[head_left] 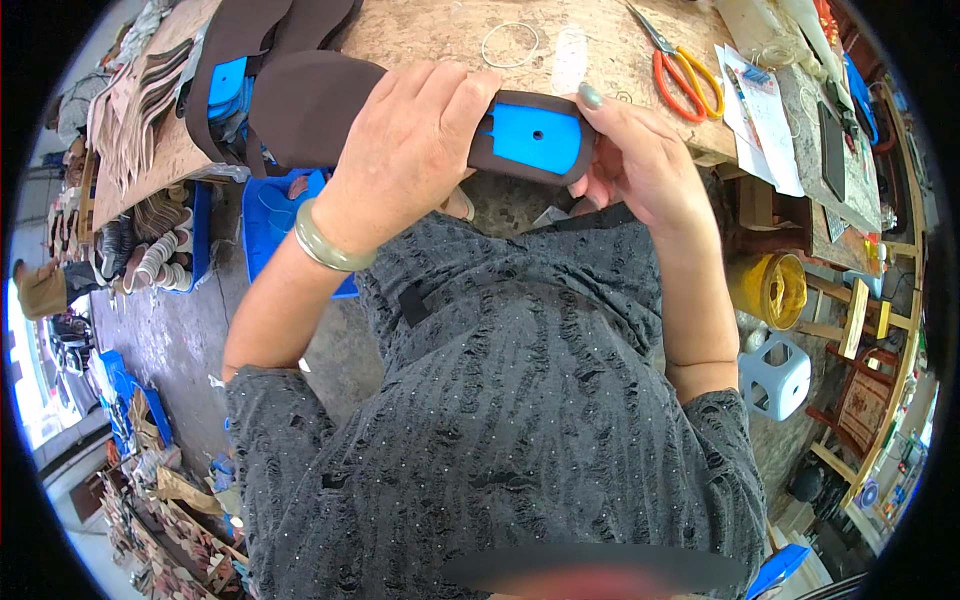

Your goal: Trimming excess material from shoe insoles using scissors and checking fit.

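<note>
Both my hands grip one dark brown shoe insole (310,105) at the table's near edge. Its wide forefoot lies to the left. On its heel end sits a blue plate (537,137) with a small dark hole. My left hand (405,150), a pale bangle on its wrist, is closed over the insole's middle, its fingers largely hidden underneath or behind. At the heel end, my right hand (640,155) pinches the rim, thumb on the far corner and fingers below. More dark insoles with blue heel plates (228,82) lie piled at the left.
Orange-and-yellow-handled scissors (685,80) lie at the right, by white paper (762,120). A thin ring (510,45) rests on the wooden table (430,30). Stacked beige pieces (140,105) cover the left corner. Below stand a blue crate (270,225), a yellow bucket (770,290) and a pale stool (775,378).
</note>
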